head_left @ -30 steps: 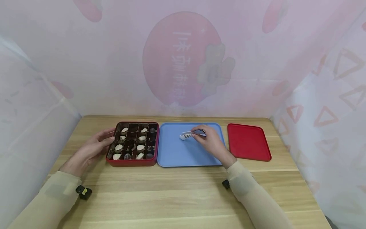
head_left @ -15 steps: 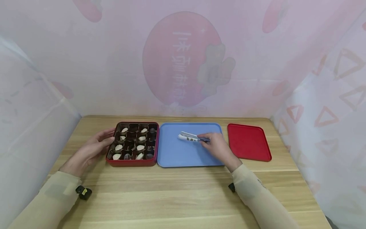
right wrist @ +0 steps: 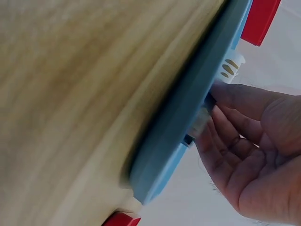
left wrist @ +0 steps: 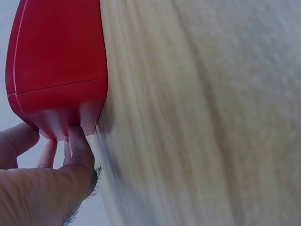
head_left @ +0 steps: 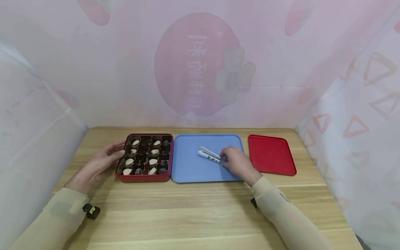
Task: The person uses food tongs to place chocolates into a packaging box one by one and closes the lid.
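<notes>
My right hand (head_left: 236, 161) pinches the handle end of a pair of tongs (head_left: 208, 155), low over the blue tray (head_left: 187, 172). The white slotted arms of the tongs point left with a narrow gap between them and nothing in it. In the right wrist view, thumb and fingers (right wrist: 237, 99) hold the tongs close to the tray's rim. My left hand (head_left: 101, 161) rests against the left side of a red box (head_left: 143, 178), fingertips (left wrist: 76, 132) touching its wall. Inside are dark divided compartments with several white chocolates (head_left: 129, 161) and dark chocolates (head_left: 163, 171).
The box stands directly left of the blue tray. Right of the tray lies a shallow red lid (head_left: 272, 156). All sit on a wooden table (head_left: 175, 215) with a pink-white printed backdrop (head_left: 125, 69) behind and at the sides.
My right hand has moved right and toward me, shifting its grip toward the handle end of the tongs, which have turned and come down onto the tray area. The left hand stays at the box.
</notes>
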The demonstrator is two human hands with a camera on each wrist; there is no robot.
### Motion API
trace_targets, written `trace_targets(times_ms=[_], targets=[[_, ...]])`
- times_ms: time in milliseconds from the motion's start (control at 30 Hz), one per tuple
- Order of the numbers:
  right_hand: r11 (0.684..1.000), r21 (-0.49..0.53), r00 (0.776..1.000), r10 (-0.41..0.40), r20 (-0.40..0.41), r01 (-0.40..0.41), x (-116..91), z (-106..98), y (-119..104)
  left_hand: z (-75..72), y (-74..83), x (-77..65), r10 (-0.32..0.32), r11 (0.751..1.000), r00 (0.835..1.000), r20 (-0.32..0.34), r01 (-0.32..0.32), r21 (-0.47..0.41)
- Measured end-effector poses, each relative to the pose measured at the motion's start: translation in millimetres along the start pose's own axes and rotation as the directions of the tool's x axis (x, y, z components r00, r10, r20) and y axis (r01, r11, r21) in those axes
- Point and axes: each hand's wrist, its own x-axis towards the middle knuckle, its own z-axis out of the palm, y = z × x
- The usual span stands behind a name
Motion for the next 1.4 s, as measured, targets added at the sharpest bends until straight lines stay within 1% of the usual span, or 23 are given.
trace_targets(times_ms=[167, 300, 600, 767, 900, 1067, 1233, 1300, 1400], targets=[[1.000, -0.023, 0.998, -0.006, 0.065, 0.007, 0.2, -4.4, -1.9, -0.1, 0.5, -0.5, 0.001, 1.000, 1.000, -0.002, -0.001, 0.021], [1.000, -0.017, 0.994, -0.007, 0.109, 0.009, -0.3, -13.9, 3.8, -0.1, 0.8, -0.3, 0.003, 0.999, 1.000, -0.005, -0.003, 0.050], [0.999, -0.034, 0.994, -0.005, 0.112, 0.008, -13.0, -45.3, 41.9, 1.9, 2.8, -0.8, 0.000, 0.996, 1.000, -0.007, 0.001, 0.093], [0.997, -0.070, 0.987, 0.035, 0.156, -0.024, -22.8, -58.2, 63.7, 1.8, 4.3, -1.7, -0.007, 0.994, 1.000, -0.007, 0.007, 0.109], [0.993, -0.104, 0.978, 0.069, 0.197, -0.049, -30.2, -65.7, 74.2, 1.5, 4.6, -1.9, -0.004, 0.994, 1.000, -0.007, 0.005, 0.108], [0.988, -0.138, 0.958, 0.107, 0.265, -0.073, -36.9, -68.1, 82.0, 1.0, 4.6, -2.1, -0.005, 0.994, 1.000, -0.012, 0.006, 0.113], [0.984, -0.168, 0.933, 0.121, 0.338, -0.066, -38.1, -64.4, 86.1, 0.8, 3.7, -2.2, -0.003, 0.994, 1.000, -0.015, 0.004, 0.110], [0.984, -0.171, 0.930, 0.111, 0.351, -0.053, -37.5, -63.1, 86.9, 0.8, 3.3, -2.1, 0.001, 0.994, 1.000, -0.018, 0.001, 0.106], [0.986, -0.163, 0.931, 0.087, 0.354, -0.030, -36.3, -62.5, 88.3, 0.6, 3.0, -2.1, 0.006, 0.995, 1.000, -0.016, -0.004, 0.104]])
